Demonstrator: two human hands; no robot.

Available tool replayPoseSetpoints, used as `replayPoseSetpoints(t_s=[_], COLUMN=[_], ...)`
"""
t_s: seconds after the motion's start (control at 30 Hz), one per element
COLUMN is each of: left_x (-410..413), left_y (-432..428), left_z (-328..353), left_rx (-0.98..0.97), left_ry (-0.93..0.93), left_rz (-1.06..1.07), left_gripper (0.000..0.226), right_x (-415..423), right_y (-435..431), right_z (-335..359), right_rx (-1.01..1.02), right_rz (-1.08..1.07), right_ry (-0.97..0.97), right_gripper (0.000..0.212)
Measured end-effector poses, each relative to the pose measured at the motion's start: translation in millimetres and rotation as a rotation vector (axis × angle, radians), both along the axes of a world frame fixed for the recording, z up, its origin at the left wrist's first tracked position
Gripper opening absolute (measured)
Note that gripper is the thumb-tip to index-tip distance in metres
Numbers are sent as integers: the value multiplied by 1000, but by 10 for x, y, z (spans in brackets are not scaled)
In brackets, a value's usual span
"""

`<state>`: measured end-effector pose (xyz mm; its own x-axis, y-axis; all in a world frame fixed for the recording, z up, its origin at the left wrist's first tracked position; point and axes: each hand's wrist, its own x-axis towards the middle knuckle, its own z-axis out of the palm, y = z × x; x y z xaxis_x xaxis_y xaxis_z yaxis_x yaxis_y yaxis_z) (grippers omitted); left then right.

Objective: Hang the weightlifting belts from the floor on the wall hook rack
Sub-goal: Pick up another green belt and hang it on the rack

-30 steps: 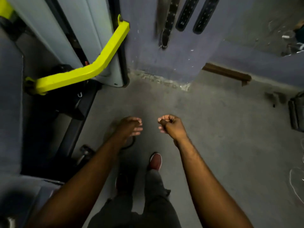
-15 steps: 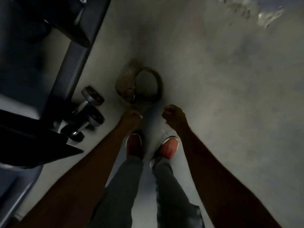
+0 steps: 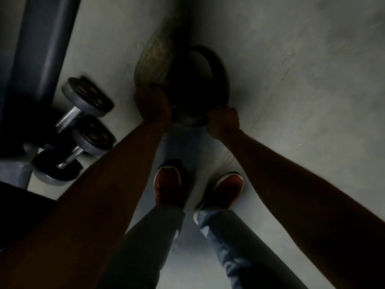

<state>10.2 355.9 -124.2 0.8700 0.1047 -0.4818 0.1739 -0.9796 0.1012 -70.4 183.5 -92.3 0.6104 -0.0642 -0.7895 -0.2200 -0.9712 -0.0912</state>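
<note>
A: What does the head camera show, looking straight down?

B: A grey concrete floor [image 3: 302,80], dimly lit. A coiled weightlifting belt [image 3: 158,55] lies on it just ahead of the person's feet, its worn tan outer face showing on the left and the dark loop curving round on the right.

A: And the hands?

B: Both are down at the near edge of the coil. The left hand [image 3: 153,105] rests over the belt's left side; it is in deep shadow, so I cannot tell whether its grip has closed on the leather. The right hand [image 3: 224,122] has its fingers curled tightly at the belt's lower right rim, and its grip seems to pinch the dark strap end there.

A: Is the belt off the floor?

B: I cannot tell; the shadow under it hides that.

A: Anything else around?

B: Two dumbbells [image 3: 83,126] lie to the left, beside a grey machine post [image 3: 43,38]. Two red shoes [image 3: 168,182] with white soles stand below the hands, under blue jeans [image 3: 227,245].
</note>
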Motion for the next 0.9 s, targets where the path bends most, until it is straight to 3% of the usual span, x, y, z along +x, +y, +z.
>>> replayPoseSetpoints(t_s=[0.07, 0.13, 0.2, 0.27, 0.37, 0.43, 0.53, 0.6, 0.67, 0.73, 0.77, 0.8, 0.9], left_x=[31, 37, -5, -51, -73, -13, 93, 177, 266, 393, 472, 533, 511], left_y=[8, 16, 54, 31, -232, -442, -719, -898, -1062, -1180, -1255, -1305, -1546], left_z=[-80, -69, -24, 69, 519, 936, 1475, 1849, 2226, 2636, 2845, 3006, 3676], left_rx=[-75, -271, -232, -315, -254, -348, -552, -503, -364, -518, -631, -701, -813], left_ry=[56, -35, -101, -75, -156, -215, -283, -371, -333, -168, -96, -23, 179], left_rz=[43, 98, 77, 101, -225, -503, -601, -534, -359, -58, 74, 135, -106], left_gripper=[47, 46, 51, 59, 42, 29, 28, 36, 58, 90, 95, 87, 40], right_x=[-6, 24, 79, 195, 421, 502, 466, 415, 358, 263, 212, 151, -11], right_y=[-41, -69, -92, -92, -195, -376, -670, -802, -925, -1043, -1118, -1165, -1308], right_z=[11, 84, 217, 374, 729, 999, 1362, 1614, 1869, 2153, 2330, 2449, 3035], right_rx=[56, 121, 110, 39, -3, 93, 167, 215, 380, 597, 698, 805, 992], right_rz=[-58, -122, -151, -97, 90, 122, -105, -276, -524, -801, -914, -999, -1089], right_ry=[16, -72, -335, -599, -636, -431, -248, -243, -248, -265, -286, -299, -355], right_gripper=[47, 48, 55, 56, 61, 61, 49, 52, 59, 67, 69, 67, 51])
